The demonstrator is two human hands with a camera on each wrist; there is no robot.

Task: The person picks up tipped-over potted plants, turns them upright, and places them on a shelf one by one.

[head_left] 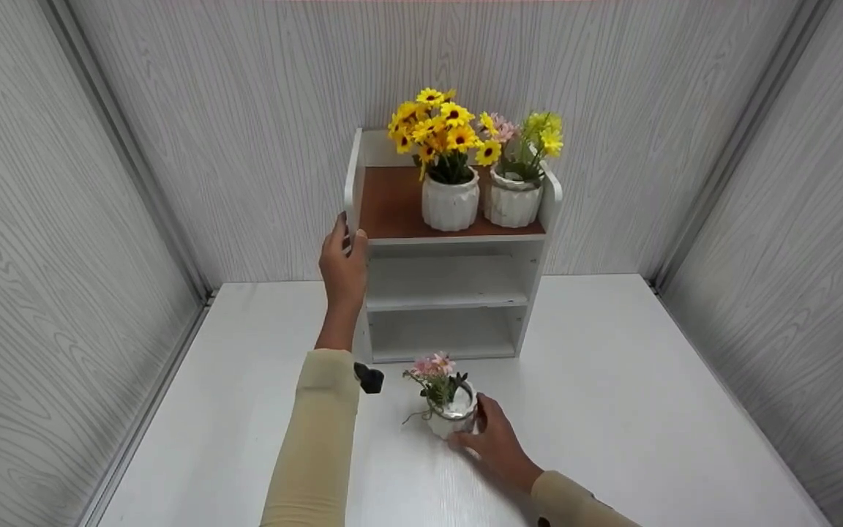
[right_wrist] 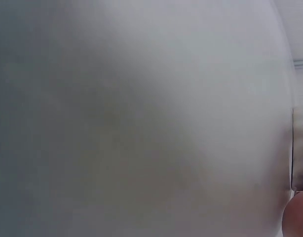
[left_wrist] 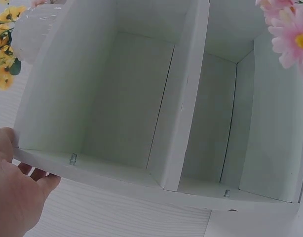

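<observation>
A small white shelf unit (head_left: 447, 300) with a brown top board stands at the back of the white table. My left hand (head_left: 343, 267) grips its left side panel near the top, thumb at the front edge. The left wrist view shows that hand (left_wrist: 18, 192) at the panel's edge, beside the bare compartments. In front of the shelf, my right hand (head_left: 495, 443) holds a white flower pot (head_left: 445, 423) with pink flowers by its right side. The pot is tilted, with twine around it. A pale blur fills most of the right wrist view; a fingertip (right_wrist: 297, 217) shows at its edge.
On the brown top stand a white pot (head_left: 451, 205) of yellow flowers and another white pot (head_left: 512, 203) with pink and yellow-green flowers, close together at the right. Wood-grain panels enclose the table (head_left: 612, 366) at the back and both sides.
</observation>
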